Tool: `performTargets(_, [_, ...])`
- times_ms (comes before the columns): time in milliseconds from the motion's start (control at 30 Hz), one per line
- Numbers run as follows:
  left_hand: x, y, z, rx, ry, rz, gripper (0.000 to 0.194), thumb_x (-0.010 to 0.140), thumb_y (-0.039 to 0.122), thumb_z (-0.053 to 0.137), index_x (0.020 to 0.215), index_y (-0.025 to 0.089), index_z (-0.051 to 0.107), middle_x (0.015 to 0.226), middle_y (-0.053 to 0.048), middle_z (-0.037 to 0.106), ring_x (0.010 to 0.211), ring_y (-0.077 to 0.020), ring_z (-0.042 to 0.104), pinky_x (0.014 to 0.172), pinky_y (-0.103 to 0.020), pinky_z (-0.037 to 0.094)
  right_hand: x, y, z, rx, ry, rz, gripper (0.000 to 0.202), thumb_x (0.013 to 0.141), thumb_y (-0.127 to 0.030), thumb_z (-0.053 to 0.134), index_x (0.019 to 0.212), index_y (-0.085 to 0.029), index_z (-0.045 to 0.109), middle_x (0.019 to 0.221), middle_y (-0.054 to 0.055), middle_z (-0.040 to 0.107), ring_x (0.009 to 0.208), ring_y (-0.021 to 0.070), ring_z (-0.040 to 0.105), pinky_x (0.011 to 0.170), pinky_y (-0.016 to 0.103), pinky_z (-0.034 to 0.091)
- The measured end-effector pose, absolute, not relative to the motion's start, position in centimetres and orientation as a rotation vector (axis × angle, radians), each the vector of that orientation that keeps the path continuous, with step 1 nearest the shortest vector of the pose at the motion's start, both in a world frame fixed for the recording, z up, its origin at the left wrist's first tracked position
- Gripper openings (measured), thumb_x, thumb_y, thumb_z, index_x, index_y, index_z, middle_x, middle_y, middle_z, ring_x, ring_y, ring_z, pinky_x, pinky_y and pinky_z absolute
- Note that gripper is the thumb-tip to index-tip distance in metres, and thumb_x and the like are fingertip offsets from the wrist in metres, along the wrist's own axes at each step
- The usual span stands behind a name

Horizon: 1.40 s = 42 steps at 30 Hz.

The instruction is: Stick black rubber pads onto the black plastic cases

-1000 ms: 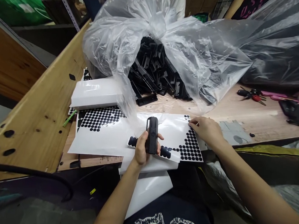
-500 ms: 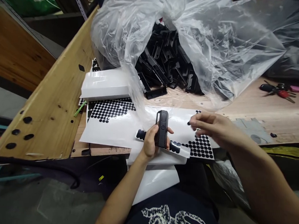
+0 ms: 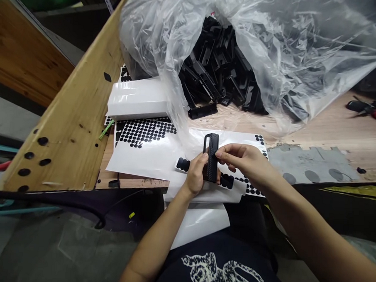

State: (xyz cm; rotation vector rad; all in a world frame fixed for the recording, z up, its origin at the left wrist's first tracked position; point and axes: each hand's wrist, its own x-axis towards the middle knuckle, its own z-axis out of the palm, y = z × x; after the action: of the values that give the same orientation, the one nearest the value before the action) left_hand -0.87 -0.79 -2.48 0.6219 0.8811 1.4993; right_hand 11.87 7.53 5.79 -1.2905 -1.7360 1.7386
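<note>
At the bench's left, a white roll (image 3: 140,99) is set on dotted sheets beside the bag (image 3: 158,40); the large sheet (image 3: 143,157) in front could be dragged if its overhanging edge were caught by a forearm. Beneath the left hand (image 3: 196,174), a strip (image 3: 183,164) of dots is seen; its film could be creased by the wrist. The case (image 3: 212,169) is held upright above the sheet, gripped between the left thumb and fingers; if pushed too hard from one side, it could be twisted in that grip. Behind it, loose parts (image 3: 216,71) are heaped at the bag's mouth and could be knocked down by a careless reach. At the case's face, the right hand's (image 3: 241,158) thumb and forefinger are pinched together; whether a dot is held cannot be told, black against black, so misalignment could be missed.
</note>
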Motion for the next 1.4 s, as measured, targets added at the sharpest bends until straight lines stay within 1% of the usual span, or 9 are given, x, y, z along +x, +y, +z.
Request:
performTargets(400, [-0.8,-0.7,-2.8,0.618,0.868,1.513,0.043,0.097,0.058,0.048,0.094,0.016,0.056,0.056,-0.002,0.063,0.045,-0.0154,0.057,0.047,-0.026,0.045,11.4,7.1,6.4,-1.254,-1.896,1.524,0.039,0.074,-0.058,0.081,0.078,-0.020,0.076,0.068,0.002,0.067,0.058,0.0139,0.054,0.056,0.029,0.045])
performTargets(667, [-0.8,-0.7,-2.8,0.611,0.857,1.514,0.042,0.098,0.057,0.048,0.092,0.016,0.056,0.055,-0.001,0.062,0.046,-0.0154,0.059,0.047,-0.025,0.046,11.6,6.5,5.8,-1.225,-1.993,1.360,0.029,0.085,-0.052,0.074,0.082,-0.022,0.074,0.082,0.005,0.073,0.075,0.0203,0.066,0.070,0.033,0.052])
performTargets(767, [-0.9,-0.8,-2.4,0.629,0.852,1.495,0.045,0.096,0.062,0.052,0.095,0.016,0.055,0.056,-0.001,0.063,0.045,-0.0147,0.058,0.047,-0.025,0.047,11.5,6.6,5.5,-1.181,-2.024,1.288,0.030,0.085,-0.052,0.075,0.088,-0.023,0.069,0.089,0.005,0.073,0.079,0.0214,0.066,0.066,0.032,0.052])
performTargets(900, [-1.2,-0.9,-1.8,0.680,0.829,1.443,0.039,0.091,0.054,0.065,0.100,0.016,0.060,0.058,0.000,0.062,0.046,-0.0140,0.058,0.049,-0.026,0.049,12.7,7.1,5.0,-1.204,-2.027,1.095,0.029,0.089,-0.051,0.070,0.101,-0.024,0.067,0.102,0.007,0.073,0.082,0.0222,0.067,0.064,0.032,0.051])
performTargets(1000, [-1.4,-1.0,-1.7,0.671,0.810,1.430,0.037,0.092,0.051,0.062,0.095,0.015,0.063,0.059,-0.001,0.062,0.047,-0.0144,0.058,0.048,-0.026,0.049,15.0,7.2,4.3,-1.285,-2.245,0.973,0.027,0.092,-0.051,0.064,0.094,-0.026,0.074,0.094,0.007,0.076,0.078,0.0239,0.067,0.064,0.034,0.049])
performTargets(1167, [-1.3,-0.7,-2.0,0.593,0.729,1.469,0.048,0.097,0.057,0.044,0.090,0.013,0.064,0.067,-0.005,0.066,0.044,-0.0129,0.056,0.043,-0.026,0.046,17.9,6.1,4.5,-1.155,-2.560,1.114,0.019,0.088,-0.044,0.071,0.081,-0.027,0.076,0.083,0.005,0.076,0.072,0.0238,0.066,0.064,0.036,0.047])
performTargets(1267, [-1.3,-0.6,-2.1,0.566,0.698,1.492,0.043,0.096,0.053,0.044,0.095,0.014,0.061,0.084,-0.008,0.072,0.043,-0.0115,0.056,0.040,-0.026,0.045,17.7,6.2,6.3,-1.015,-2.369,1.290,0.025,0.089,-0.051,0.071,0.084,-0.027,0.077,0.085,0.007,0.075,0.076,0.0248,0.068,0.068,0.037,0.052])
performTargets(1333, [-1.3,-0.7,-2.1,0.586,0.702,1.473,0.040,0.095,0.052,0.047,0.101,0.014,0.060,0.088,-0.009,0.074,0.042,-0.0117,0.056,0.038,-0.025,0.044,17.0,7.0,7.3,-1.082,-2.164,1.373,0.030,0.084,-0.057,0.076,0.085,-0.027,0.078,0.087,0.007,0.075,0.079,0.0249,0.068,0.069,0.037,0.054])
performTargets(1400, [-1.3,-0.7,-2.0,0.614,0.700,1.449,0.042,0.095,0.050,0.049,0.110,0.012,0.059,0.088,-0.010,0.074,0.041,-0.0121,0.056,0.037,-0.025,0.042,16.3,8.2,7.5,-1.153,-1.975,1.405,0.031,0.080,-0.057,0.080,0.085,-0.026,0.078,0.097,0.006,0.076,0.090,0.0250,0.069,0.079,0.037,0.055])
